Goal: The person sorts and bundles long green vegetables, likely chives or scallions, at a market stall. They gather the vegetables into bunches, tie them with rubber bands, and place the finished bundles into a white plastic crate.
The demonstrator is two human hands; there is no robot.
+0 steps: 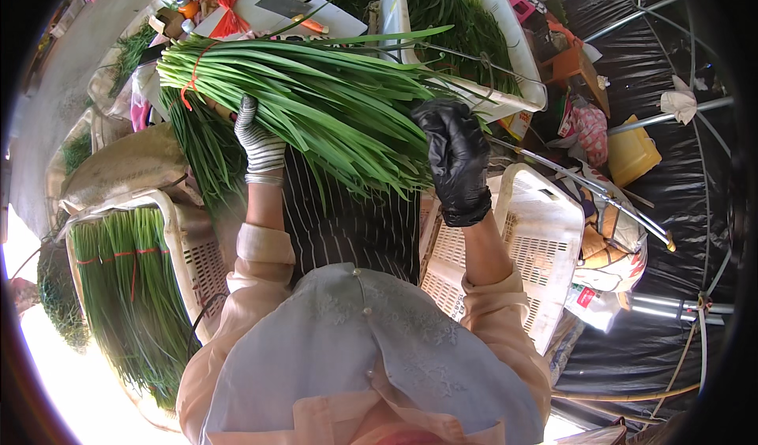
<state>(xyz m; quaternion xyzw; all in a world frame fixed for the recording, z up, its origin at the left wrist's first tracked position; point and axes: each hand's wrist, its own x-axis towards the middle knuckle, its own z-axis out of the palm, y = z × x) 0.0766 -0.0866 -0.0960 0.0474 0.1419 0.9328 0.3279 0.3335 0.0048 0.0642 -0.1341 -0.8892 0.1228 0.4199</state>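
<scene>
A large bundle of garlic chives [296,95] lies across in front of me, its pale cut ends to the left and its leaf tips to the right. Near the cut ends a red tie [193,78] rings the bundle. My left hand [259,140], in a grey-and-white striped glove, grips it from below; the thumb shows and the other fingers are mostly hidden. At the leaf tips is my right hand [453,161] in a black glove, its fingers curled. Whether leaves are caught inside those fingers cannot be seen. More chives [204,143] hang below the bundle's left end.
At lower left, a white plastic crate [192,249] holds tied chive bundles [121,285]. Another crate [527,48] with greens stands at upper right. A perforated crate [539,255] sits beside my right forearm. A metal pole [592,187] slants across the right side.
</scene>
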